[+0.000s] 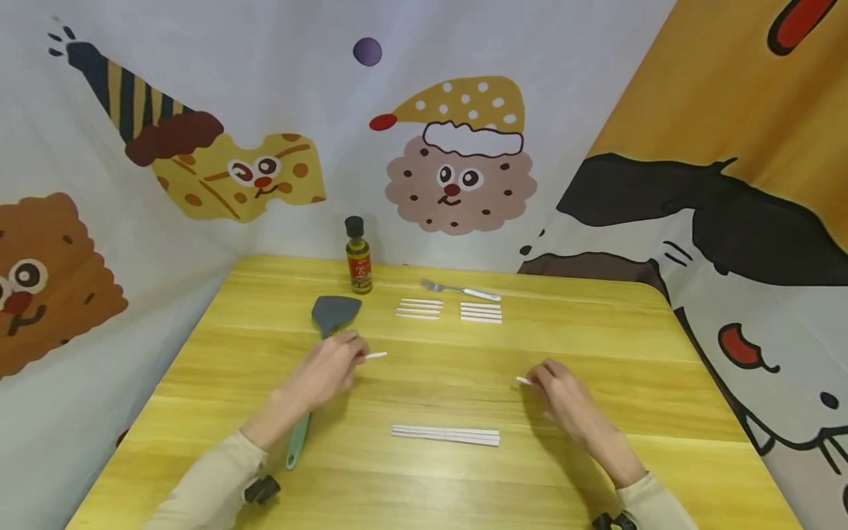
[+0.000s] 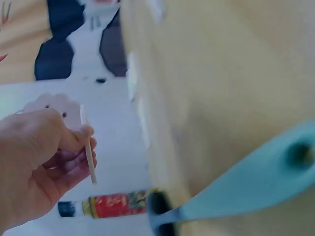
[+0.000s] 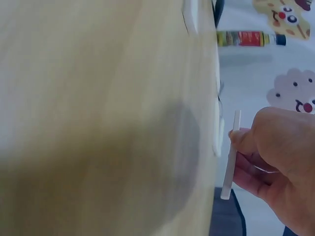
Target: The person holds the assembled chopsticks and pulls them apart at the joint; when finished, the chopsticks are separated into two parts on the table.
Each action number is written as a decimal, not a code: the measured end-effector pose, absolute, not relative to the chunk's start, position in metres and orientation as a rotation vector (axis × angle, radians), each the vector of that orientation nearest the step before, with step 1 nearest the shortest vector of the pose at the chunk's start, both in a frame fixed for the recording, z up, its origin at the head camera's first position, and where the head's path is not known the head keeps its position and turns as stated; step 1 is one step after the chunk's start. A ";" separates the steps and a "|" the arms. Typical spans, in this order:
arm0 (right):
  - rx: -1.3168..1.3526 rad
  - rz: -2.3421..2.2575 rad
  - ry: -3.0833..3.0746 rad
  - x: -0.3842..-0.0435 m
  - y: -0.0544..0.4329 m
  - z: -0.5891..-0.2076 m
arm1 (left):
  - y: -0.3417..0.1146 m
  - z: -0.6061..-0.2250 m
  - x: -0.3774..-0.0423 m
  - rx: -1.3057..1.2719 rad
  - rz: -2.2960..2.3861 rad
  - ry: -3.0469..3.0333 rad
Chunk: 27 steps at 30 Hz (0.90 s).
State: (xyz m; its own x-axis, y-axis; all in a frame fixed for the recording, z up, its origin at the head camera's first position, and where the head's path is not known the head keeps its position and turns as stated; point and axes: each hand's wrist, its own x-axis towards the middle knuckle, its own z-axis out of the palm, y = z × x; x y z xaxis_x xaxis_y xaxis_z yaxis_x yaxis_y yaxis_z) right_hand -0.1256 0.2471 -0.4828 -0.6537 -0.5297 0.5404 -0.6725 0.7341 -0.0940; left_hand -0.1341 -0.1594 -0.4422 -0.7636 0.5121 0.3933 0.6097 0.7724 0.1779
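Note:
My left hand (image 1: 331, 363) is over the spatula at the left of the table, its thumb and fingers pinching a thin white stick (image 2: 89, 147). On the right side, my right hand (image 1: 562, 394) pinches a similar white stick (image 3: 231, 160) between thumb and fingers. Both sticks are held above the tabletop, partly covered by fingers in the head view. Between the hands and nearer to me, a close row of white sticks (image 1: 445, 435) lies crosswise. Farther back are two spaced sets of short sticks, a left set (image 1: 419, 308) and a right set (image 1: 481, 313), several in each.
A spatula (image 1: 334, 312) with a grey blade and green handle (image 1: 299, 440) lies under my left forearm. Toward the back stand a dark-capped bottle (image 1: 359, 265) with a red label and, lying flat, a fork (image 1: 460, 289). A printed cloth (image 1: 358, 169) hangs behind the wooden table (image 1: 596, 324).

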 end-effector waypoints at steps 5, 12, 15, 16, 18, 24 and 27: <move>0.982 0.403 -2.466 -0.137 0.257 -0.468 | -0.160 -0.429 -0.152 -0.910 -0.501 -2.631; 1.018 0.364 -2.508 -0.162 0.237 -0.455 | -0.132 -0.434 -0.180 -0.967 -0.541 -2.685; 1.026 0.378 -2.556 -0.174 0.230 -0.452 | -0.122 -0.434 -0.195 -0.984 -0.570 -2.711; 1.027 0.387 -2.572 -0.178 0.228 -0.451 | -0.120 -0.434 -0.200 -0.986 -0.585 -2.720; 1.029 0.409 -2.598 -0.186 0.225 -0.448 | -0.116 -0.433 -0.208 -0.989 -0.602 -2.744; 1.023 0.468 -2.658 -0.208 0.217 -0.446 | -0.111 -0.434 -0.223 -0.964 -0.629 -2.796; 1.009 0.504 -2.696 -0.217 0.213 -0.447 | -0.109 -0.438 -0.229 -0.951 -0.634 -2.817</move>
